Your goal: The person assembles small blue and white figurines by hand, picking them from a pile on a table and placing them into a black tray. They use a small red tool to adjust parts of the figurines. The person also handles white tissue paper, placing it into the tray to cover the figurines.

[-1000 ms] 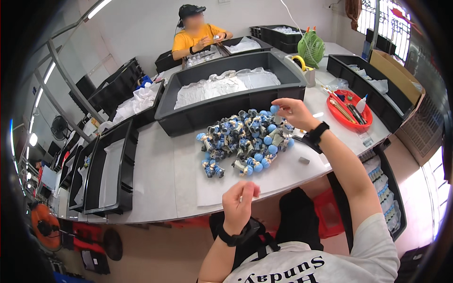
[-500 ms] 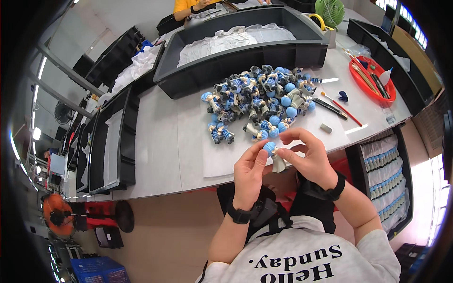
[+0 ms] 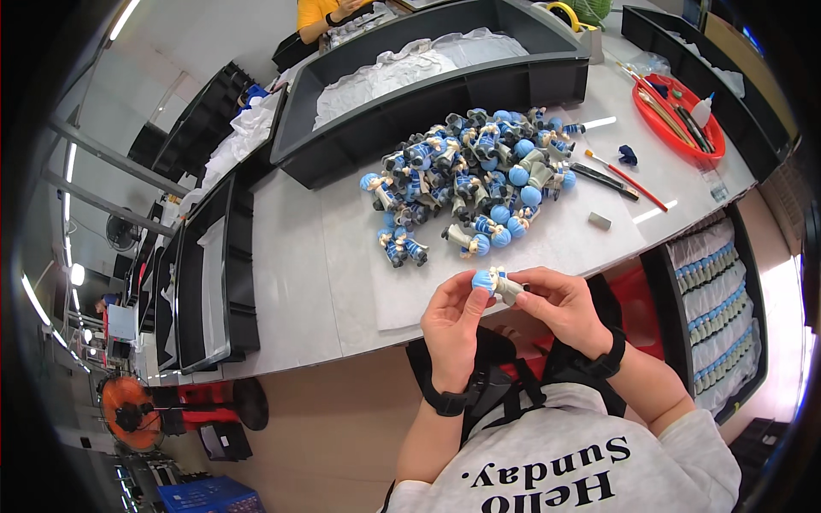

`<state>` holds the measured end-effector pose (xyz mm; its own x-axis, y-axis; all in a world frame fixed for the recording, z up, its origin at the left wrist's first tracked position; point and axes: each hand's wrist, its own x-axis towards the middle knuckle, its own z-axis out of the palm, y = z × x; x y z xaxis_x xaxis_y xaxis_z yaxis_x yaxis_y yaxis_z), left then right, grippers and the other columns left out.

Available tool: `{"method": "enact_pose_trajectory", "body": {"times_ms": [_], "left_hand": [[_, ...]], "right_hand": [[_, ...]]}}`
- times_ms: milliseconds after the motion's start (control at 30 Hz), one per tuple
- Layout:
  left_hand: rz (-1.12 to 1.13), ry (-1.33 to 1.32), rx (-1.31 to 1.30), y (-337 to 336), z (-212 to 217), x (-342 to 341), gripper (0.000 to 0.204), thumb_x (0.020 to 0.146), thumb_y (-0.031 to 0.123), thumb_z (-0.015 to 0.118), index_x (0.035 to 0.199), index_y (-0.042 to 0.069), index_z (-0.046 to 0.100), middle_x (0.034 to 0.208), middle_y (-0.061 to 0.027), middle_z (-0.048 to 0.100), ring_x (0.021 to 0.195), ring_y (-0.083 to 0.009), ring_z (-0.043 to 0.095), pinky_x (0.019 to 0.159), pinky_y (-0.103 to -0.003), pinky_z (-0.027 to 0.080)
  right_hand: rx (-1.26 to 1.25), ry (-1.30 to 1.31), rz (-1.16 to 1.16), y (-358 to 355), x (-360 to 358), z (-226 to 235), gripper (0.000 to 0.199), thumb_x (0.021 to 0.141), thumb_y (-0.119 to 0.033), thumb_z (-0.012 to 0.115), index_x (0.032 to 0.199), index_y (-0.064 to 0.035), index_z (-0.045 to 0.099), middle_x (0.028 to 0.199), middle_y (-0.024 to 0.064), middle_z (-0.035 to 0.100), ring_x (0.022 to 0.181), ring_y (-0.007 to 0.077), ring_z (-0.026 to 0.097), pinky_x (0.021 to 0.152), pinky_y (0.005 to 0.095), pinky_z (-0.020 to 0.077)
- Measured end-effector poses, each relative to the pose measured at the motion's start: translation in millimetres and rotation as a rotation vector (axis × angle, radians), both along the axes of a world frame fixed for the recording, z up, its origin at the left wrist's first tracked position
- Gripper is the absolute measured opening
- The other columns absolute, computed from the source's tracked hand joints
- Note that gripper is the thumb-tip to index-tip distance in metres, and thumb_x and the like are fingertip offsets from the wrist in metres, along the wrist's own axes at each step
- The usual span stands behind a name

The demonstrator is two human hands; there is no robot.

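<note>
Narrowly, left grip (image 3: 451, 323) and right grip (image 3: 564, 309) pinch one figurine (image 3: 499, 285).

Shows, from above, the left hand (image 3: 449, 327) and right hand (image 3: 561, 303) held close together, with both turned inward toward one another. Note on the left the thumb (image 3: 473, 309) opposed to curled fingers (image 3: 446, 299); on the right, a similar pinch with thumb (image 3: 534, 304) below the index finger (image 3: 539, 275). Observe the left forearm (image 3: 425, 440) set steeply and the right forearm (image 3: 648, 378) slanting up and inward.
</note>
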<state>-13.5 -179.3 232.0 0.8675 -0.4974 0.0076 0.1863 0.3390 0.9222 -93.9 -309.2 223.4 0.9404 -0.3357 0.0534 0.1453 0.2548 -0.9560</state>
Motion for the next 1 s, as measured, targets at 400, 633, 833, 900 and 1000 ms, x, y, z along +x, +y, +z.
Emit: {"method": "enact_pose_trajectory", "body": {"times_ms": [400,633,833,900,1000], "left_hand": [[0.023,0.011,-0.012,-3.4,-2.8,0.2,0.022,0.08,0.003,0.058,0.099,-0.005,0.054,0.091,-0.0121,0.06,0.081,-0.0165,0.059,0.072,-0.03,0.052],[0.024,0.007,-0.016,-4.5,-3.9,0.5,0.021,0.08,0.003,0.058,0.098,-0.005,0.054,0.09,-0.012,0.06,0.079,-0.0164,0.06,0.071,-0.03,0.052],[0.045,0.035,-0.012,-7.2,-0.5,-0.6,0.019,0.079,0.004,0.059,0.096,-0.005,0.054,0.088,-0.0121,0.061,0.077,-0.0166,0.06,0.071,-0.03,0.052],[0.037,0.034,-0.003,-7.2,-0.7,-1.3,0.019,0.079,0.004,0.059,0.096,-0.005,0.055,0.087,-0.0122,0.061,0.077,-0.0167,0.06,0.07,-0.03,0.052],[0.029,0.028,0.0,-7.9,-2.0,-1.8,0.019,0.079,0.003,0.059,0.095,-0.005,0.055,0.087,-0.0121,0.061,0.076,-0.0167,0.061,0.069,-0.029,0.053]], "right_hand": [[-0.054,0.014,-0.032,-3.6,1.7,0.4,0.023,0.081,-0.001,0.054,0.103,0.0042,0.057,0.096,0.0054,0.058,0.082,0.006,0.053,0.071,0.019,0.0438],[-0.071,0.025,-0.029,-5.2,1.0,0.2,0.023,0.081,-0.001,0.053,0.103,0.0036,0.056,0.096,0.0054,0.058,0.084,0.0065,0.053,0.073,0.0197,0.0442],[-0.078,-0.002,-0.037,-1.0,-0.4,4.0,0.025,0.081,-0.004,0.056,0.105,0.0046,0.052,0.097,0.0087,0.058,0.088,0.0092,0.055,0.077,0.022,0.0451],[-0.07,-0.005,-0.032,-2.4,-0.4,0.5,0.026,0.082,-0.005,0.057,0.104,0.0052,0.052,0.097,0.0091,0.058,0.087,0.0097,0.055,0.076,0.0224,0.0454],[-0.071,-0.02,-0.033,-4.1,0.3,-2.3,0.026,0.082,-0.005,0.057,0.104,0.0057,0.051,0.097,0.0088,0.058,0.086,0.0099,0.055,0.076,0.0227,0.0454]]}}
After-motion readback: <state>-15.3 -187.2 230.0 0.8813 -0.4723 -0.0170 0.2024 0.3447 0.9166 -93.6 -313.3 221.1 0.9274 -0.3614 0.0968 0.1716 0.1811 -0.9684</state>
